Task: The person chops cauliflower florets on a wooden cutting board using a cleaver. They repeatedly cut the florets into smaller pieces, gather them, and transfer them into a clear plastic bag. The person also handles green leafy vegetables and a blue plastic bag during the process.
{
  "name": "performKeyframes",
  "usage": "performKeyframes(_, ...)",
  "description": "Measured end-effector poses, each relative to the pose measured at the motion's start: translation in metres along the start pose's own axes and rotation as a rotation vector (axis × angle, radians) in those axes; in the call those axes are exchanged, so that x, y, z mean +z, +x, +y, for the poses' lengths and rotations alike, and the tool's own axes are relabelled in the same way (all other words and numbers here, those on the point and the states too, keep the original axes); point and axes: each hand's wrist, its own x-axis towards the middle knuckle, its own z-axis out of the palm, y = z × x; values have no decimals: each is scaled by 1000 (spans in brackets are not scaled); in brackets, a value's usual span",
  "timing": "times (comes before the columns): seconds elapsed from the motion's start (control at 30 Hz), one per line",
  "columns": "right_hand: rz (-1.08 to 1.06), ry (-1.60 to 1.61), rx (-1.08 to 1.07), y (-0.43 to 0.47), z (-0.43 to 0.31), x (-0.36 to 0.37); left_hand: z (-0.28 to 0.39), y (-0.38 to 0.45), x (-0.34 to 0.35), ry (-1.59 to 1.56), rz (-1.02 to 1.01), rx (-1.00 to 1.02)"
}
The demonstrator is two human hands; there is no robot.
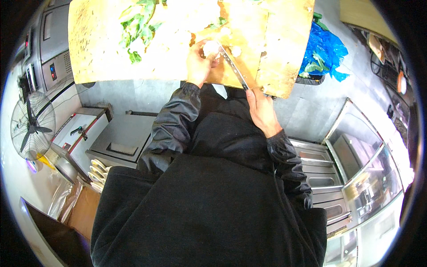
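Observation:
My left hand (199, 63) holds a white cauliflower piece (210, 48) above the near part of a wooden cutting board (100, 66). In my right hand (262, 106) is the handle of a kitchen knife (233, 66), a narrow blade with a row of marks or holes along it. The blade's tip end meets the cauliflower's right side; whether it has cut in, I cannot tell. A small white floret (236, 51) lies just right of the blade. Green cauliflower leaves (145, 31) are spread on the board to the left, where glare washes out detail.
Right of the board stands a black bin (312, 80) lined with a blue plastic bag (328, 43), with leaves in it. A caged fan (32, 125) is at far left, near a steel cabinet (121, 133). Steel drawers (320, 170) and a glass-sided case (370, 180) stand at lower right.

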Motion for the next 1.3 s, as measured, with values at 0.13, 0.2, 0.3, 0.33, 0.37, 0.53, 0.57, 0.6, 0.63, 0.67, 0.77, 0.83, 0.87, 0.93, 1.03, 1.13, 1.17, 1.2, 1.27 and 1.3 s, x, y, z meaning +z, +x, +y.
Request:
performKeyframes(0.13,-10,27,-31,-2,-1,2,-5,0,-9,-37,47,-31)
performKeyframes(0.2,-11,13,-38,-1,-1,6,-10,0,-10,-83,28,9)
performKeyframes(0.3,27,-28,-58,10,0,16,-19,3,-10,-25,47,54)
performKeyframes(0.33,58,-38,-65,18,0,22,-20,5,-9,-43,35,45)
performKeyframes(0.37,72,-44,-63,23,1,27,-21,7,-8,-69,31,52)
performKeyframes(0.53,74,92,-61,29,18,29,-7,4,-4,286,83,184)
performKeyframes(0.57,156,100,-148,21,24,25,-3,0,-1,486,89,373)
performKeyframes(0.6,139,184,-34,11,31,20,1,-5,5,686,120,480)
performKeyframes(0.63,98,268,127,3,38,13,3,-10,12,894,152,567)
performKeyframes(0.67,144,382,195,1,46,8,5,-11,22,1046,147,648)
performKeyframes(0.77,191,649,321,3,74,-6,8,3,46,1290,58,788)
performKeyframes(0.83,164,558,328,11,94,-11,9,23,53,1256,-19,768)
performKeyframes(0.87,185,580,402,13,104,-13,10,32,51,1243,-92,724)
performKeyframes(0.93,238,665,414,20,121,-17,13,45,44,1381,-238,734)
performKeyframes(1.03,420,949,524,29,133,-27,29,48,37,1502,-448,886)
performKeyframes(1.13,485,1003,403,29,128,-39,71,24,31,1299,-226,1214)
performKeyframes(1.17,503,943,437,27,124,-40,91,12,28,1181,-157,1092)
performKeyframes(1.2,483,808,402,24,119,-40,123,14,17,965,-75,1052)
performKeyframes(1.27,472,695,370,14,109,-34,199,31,-12,502,133,999)
performKeyframes(1.3,468,706,354,10,104,-28,239,48,-32,309,260,825)
